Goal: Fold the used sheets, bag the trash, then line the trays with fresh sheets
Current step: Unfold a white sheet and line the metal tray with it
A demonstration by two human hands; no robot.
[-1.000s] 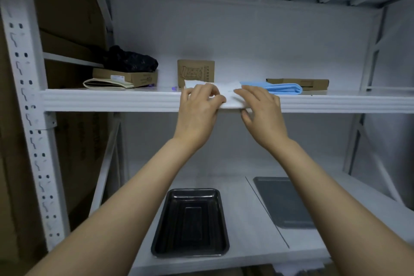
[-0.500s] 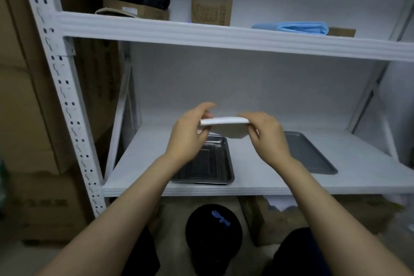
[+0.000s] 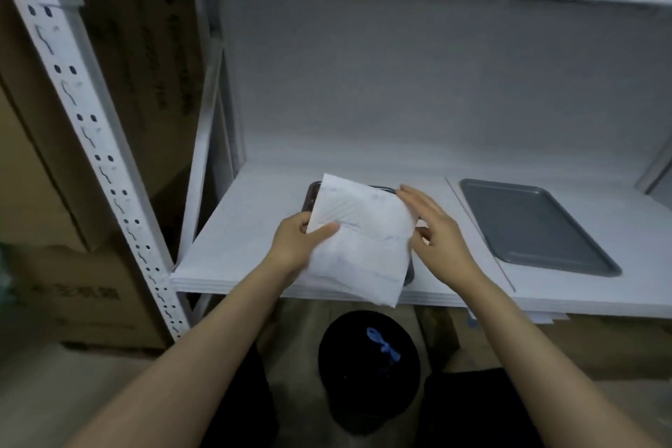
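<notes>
A folded white sheet hangs over the black tray, hiding most of it. My left hand pinches the sheet's left edge, thumb on top. My right hand is at the sheet's right edge with its fingers stretched out along the upper corner; whether the thumb grips the paper I cannot tell. A flat grey tray lies bare on the same shelf to the right.
The white shelf board has a metal upright at its left. A black tied bag with a blue knot sits on the floor below. Cardboard boxes stand to the left.
The sheet came off the upper shelf and down over the black tray. It now hangs partly unfolded and tilted. The view dropped toward the lower shelf.
</notes>
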